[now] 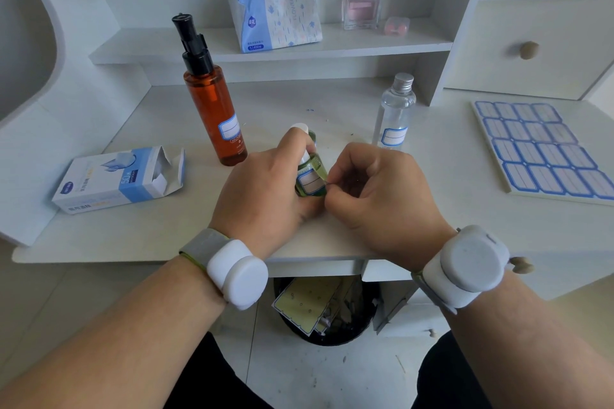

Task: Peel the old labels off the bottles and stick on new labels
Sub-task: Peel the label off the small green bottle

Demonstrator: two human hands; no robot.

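L hand grips small green bottle w/ white cap, upright over smooth white table. R hand fingers pinch edge of its blue-bordered rectangular label.

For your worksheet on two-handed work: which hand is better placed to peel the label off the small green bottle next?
Probably the right hand: its fingertips pinch at the label edge, while the left hand grips the green bottle.
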